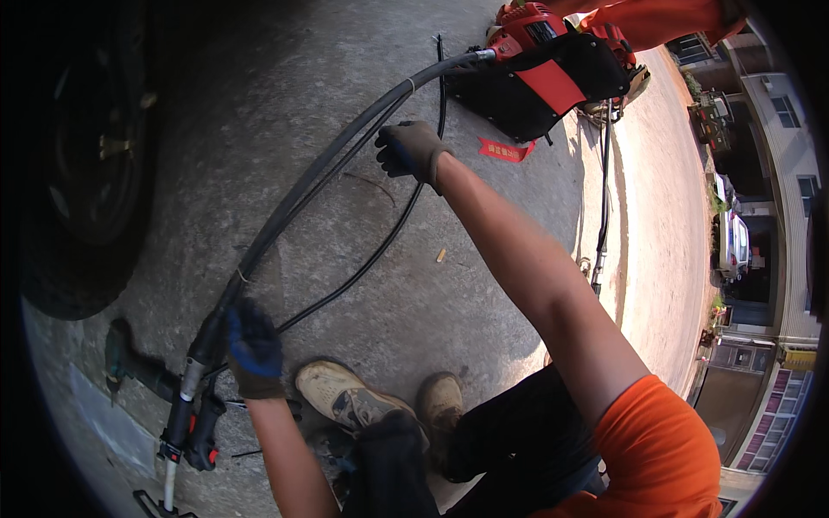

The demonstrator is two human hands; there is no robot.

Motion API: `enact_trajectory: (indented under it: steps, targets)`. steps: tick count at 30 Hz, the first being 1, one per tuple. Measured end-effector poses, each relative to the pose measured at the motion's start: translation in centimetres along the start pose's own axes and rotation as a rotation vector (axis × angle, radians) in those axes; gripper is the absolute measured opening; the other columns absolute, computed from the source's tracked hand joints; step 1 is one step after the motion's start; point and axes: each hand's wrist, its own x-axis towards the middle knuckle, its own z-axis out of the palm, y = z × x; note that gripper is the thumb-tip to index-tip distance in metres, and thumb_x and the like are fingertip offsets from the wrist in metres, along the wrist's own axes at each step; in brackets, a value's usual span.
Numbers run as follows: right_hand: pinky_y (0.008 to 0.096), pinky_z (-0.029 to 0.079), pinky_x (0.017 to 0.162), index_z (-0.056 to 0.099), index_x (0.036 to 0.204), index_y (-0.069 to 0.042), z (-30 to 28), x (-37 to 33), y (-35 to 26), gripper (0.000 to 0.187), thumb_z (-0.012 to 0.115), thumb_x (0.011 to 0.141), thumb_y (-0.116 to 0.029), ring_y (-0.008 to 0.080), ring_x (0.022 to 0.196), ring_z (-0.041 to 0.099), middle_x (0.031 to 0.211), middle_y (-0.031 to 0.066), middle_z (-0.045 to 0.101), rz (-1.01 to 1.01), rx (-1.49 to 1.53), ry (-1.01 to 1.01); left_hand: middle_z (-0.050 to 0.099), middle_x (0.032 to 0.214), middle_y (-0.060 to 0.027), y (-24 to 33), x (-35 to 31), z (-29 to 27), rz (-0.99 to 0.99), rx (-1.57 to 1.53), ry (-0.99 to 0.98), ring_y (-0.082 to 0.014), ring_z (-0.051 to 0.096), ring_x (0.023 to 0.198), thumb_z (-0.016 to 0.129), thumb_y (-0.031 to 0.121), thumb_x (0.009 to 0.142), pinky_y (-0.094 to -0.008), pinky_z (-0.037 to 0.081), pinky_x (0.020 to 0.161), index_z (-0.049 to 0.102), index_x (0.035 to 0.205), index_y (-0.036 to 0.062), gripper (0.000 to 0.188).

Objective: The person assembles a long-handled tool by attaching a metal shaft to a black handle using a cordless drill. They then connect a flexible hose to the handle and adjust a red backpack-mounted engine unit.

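A thick black flexible shaft (298, 190) arcs from a red backpack engine (528, 30) down to a metal tube (192, 378) with a black trigger handle (205, 430). Thin ties bind a slimmer cable along the shaft. My left hand (255, 345), in a blue and grey glove, is beside the shaft's lower end; motion smears its fingers. My right hand (413, 151), gloved too, is raised just right of the shaft with fingers curled in; what they hold, if anything, is hidden. A loose black cable (380, 250) runs on the ground, passing behind the right hand.
A large tyre (86, 259) stands at the left. On the concrete lies a dark green power drill (138, 358). A red ribbon tag (507, 150) lies by the engine's black back pad (501, 95). Another person's orange-clothed part (661, 22) shows at the top right.
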Motion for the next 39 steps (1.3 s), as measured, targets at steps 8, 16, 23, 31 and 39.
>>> enact_trajectory:
  steps: [8, 16, 23, 31, 39]
  targets:
    - [0.0411, 0.058, 0.088, 0.075, 0.122, -0.005, -11.2, -10.9, 4.3, 0.042, 0.064, 0.101, -0.040, 0.0233, 0.095, 0.075, 0.106, 0.0108, 0.079, -0.094, -1.135, -0.294, 0.075, 0.131, 0.0009, 0.5, -3.1, 0.3, -0.008, 0.205, -0.103, -0.0157, 0.070, 0.114, 0.058, 0.034, 0.112, -0.0356, 0.056, 0.101, 0.069, 0.140, 0.0170, 0.034]
    - [0.0475, 0.057, 0.092, 0.073, 0.122, -0.005, -26.3, -23.3, 6.8, 0.042, 0.061, 0.098, -0.038, 0.0349, 0.104, 0.074, 0.109, 0.0165, 0.078, 0.046, -1.250, -0.034, 0.073, 0.132, 0.0002, 6.1, -15.9, 2.9, 0.159, 0.525, -0.023, -0.0168, 0.067, 0.110, 0.057, 0.038, 0.111, -0.0356, 0.052, 0.100, 0.069, 0.141, 0.0180, 0.038]
    - [0.0486, 0.055, 0.100, 0.073, 0.127, -0.008, -33.5, -34.7, 11.3, 0.045, 0.061, 0.098, -0.039, 0.0369, 0.114, 0.073, 0.116, 0.0194, 0.078, -0.071, -1.143, 0.132, 0.074, 0.130, -0.0065, 10.6, -31.5, 7.4, 0.307, 0.493, -0.212, -0.0220, 0.068, 0.111, 0.054, 0.033, 0.112, -0.0453, 0.054, 0.102, 0.064, 0.147, 0.0099, 0.043]
    - [0.0489, 0.054, 0.105, 0.071, 0.134, -0.005, -36.9, -37.3, 12.6, 0.052, 0.062, 0.095, -0.038, 0.0393, 0.127, 0.068, 0.137, 0.0221, 0.071, 0.006, -1.093, 0.130, 0.072, 0.132, -0.0076, 6.9, -46.1, 25.2, 0.737, 1.034, -0.480, -0.0172, 0.069, 0.113, 0.055, 0.031, 0.113, -0.0332, 0.056, 0.098, 0.061, 0.149, 0.0080, 0.044]
    - [0.0488, 0.042, 0.122, 0.037, 0.165, -0.009, -37.2, -25.3, 4.5, 0.094, 0.076, 0.089, -0.049, 0.0417, 0.147, 0.053, 0.157, 0.0264, 0.055, -0.265, -0.668, 0.321, 0.069, 0.130, -0.0217, -10.8, -45.8, 36.2, 0.614, 1.249, -0.506, -0.0288, 0.073, 0.113, 0.061, 0.027, 0.108, -0.0384, 0.063, 0.091, 0.062, 0.140, -0.0052, 0.046]
